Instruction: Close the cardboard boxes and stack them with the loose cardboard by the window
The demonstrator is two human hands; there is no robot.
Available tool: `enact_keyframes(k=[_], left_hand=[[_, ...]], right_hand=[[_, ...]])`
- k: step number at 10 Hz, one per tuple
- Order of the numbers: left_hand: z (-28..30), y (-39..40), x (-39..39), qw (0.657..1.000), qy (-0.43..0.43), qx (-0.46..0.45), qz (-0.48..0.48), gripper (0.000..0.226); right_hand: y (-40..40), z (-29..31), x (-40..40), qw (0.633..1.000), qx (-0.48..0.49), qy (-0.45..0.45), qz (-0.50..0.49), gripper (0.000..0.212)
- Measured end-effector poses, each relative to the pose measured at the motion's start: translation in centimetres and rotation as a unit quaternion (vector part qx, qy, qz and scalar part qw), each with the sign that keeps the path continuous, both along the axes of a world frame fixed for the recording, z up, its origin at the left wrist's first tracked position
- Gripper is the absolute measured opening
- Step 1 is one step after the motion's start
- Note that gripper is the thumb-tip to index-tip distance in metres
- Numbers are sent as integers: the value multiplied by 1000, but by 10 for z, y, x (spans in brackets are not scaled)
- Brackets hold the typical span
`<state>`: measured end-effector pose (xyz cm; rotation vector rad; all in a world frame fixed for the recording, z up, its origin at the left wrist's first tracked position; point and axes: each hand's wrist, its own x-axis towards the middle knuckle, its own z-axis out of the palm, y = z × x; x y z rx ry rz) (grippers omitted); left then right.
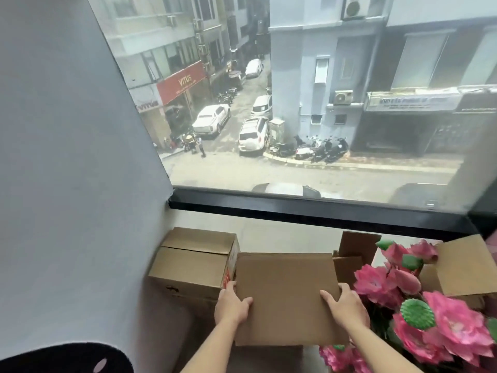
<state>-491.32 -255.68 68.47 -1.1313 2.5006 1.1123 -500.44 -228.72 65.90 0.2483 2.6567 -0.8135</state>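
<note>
Just below the window (309,103), on the pale sill (282,235): a closed cardboard box (188,262) at the left end against the grey wall (67,157). Right of that box, touching its side, a flat cardboard sheet (286,294), gripped at both near edges: left hand (232,305) with thumb curled over the top, right hand (347,305) likewise. Further right, an open box (462,267), flaps up, pink artificial flowers (430,305) in front; whether inside it, unclear. Behind the sheet, another brown flap (357,243).
</note>
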Motion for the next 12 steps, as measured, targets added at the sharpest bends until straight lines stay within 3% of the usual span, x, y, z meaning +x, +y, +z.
enact_keyframes(k=[4,6,9,10,11,12], left_hand=[[-93,-71,-97,988,-133,63,-50,67],[-140,-94,-161,981,-164,72,-73,72],[-192,-101,-201,974,-200,60,-83,83],[-209,-101,-207,970,-212,31,-118,99],[-212,-98,-205,964,-216,10,-154,100],[-206,-91,-199,948,-225,-21,-225,92]], right_hand=[[-57,-84,-55,988,12,-145,-47,62],[-77,-119,-102,984,28,-159,-78,61],[-93,-175,-152,982,32,-183,-42,63],[-100,-194,-155,973,-29,-225,-40,72],[-105,-200,-150,970,-40,-235,-44,75],[-106,-201,-138,975,11,-220,-18,76]])
